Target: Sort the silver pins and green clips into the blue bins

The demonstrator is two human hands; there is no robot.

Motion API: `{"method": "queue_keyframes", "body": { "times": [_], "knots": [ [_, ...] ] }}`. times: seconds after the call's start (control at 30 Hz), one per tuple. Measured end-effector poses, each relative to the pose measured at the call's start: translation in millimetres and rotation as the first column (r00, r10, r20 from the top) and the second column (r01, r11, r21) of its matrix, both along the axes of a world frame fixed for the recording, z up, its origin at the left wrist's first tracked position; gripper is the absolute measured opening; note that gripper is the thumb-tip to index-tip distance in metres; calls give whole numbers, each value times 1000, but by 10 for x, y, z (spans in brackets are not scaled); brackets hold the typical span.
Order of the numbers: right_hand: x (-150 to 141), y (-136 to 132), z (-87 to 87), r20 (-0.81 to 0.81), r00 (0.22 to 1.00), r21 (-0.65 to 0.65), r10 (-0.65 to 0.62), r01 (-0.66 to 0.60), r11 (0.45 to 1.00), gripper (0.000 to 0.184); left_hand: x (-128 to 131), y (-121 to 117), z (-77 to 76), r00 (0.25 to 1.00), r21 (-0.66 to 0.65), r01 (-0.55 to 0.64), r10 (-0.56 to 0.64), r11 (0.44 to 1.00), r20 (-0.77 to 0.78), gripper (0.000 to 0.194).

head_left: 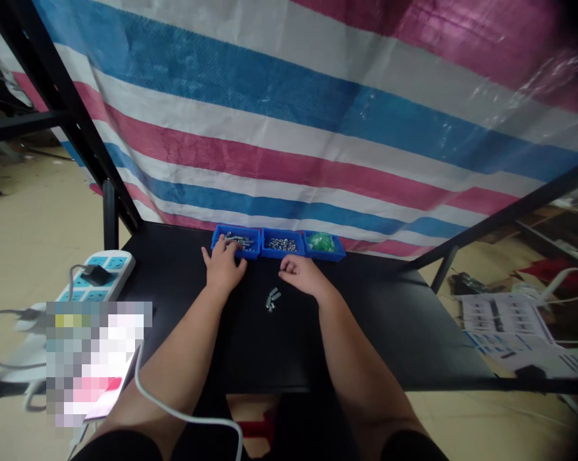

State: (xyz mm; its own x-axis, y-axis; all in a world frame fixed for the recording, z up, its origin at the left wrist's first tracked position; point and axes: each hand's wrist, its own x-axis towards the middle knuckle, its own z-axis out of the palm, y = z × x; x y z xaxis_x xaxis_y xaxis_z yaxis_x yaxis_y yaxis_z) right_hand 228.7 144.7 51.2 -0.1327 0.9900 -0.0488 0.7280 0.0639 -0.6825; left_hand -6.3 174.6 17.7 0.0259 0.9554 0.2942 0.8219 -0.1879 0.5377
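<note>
My left hand lies at the near left edge of the left blue bin, its fingers spread and some of them reaching over the metal screw-like pieces inside. In front of the middle blue bin is my right hand, closed with the fingers curled toward the thumb; whatever is between them is hidden. Several small silvery cylindrical parts lie loose on the black table, between my hands and nearer to me. The middle bin holds many small metal pieces.
A third blue bin with green, glossy items adjoins on the right. At left are a power strip, a pixelated bright screen and a white cable. A striped sheet hangs behind the table.
</note>
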Motion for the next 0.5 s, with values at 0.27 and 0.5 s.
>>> {"method": "queue_keyframes", "body": {
  "times": [0.27, 0.5],
  "knots": [
    [-184, -417, -70, 31, 974, -221, 224, -212, 952, 22, 72, -126, 188, 921, 150, 370, -383, 917, 69, 23],
    [-55, -419, -169, -16, 977, -184, 214, -213, 959, 23, 281, -167, 42, 621, -160, 772, -784, 615, -16, 17]
  ]
}}
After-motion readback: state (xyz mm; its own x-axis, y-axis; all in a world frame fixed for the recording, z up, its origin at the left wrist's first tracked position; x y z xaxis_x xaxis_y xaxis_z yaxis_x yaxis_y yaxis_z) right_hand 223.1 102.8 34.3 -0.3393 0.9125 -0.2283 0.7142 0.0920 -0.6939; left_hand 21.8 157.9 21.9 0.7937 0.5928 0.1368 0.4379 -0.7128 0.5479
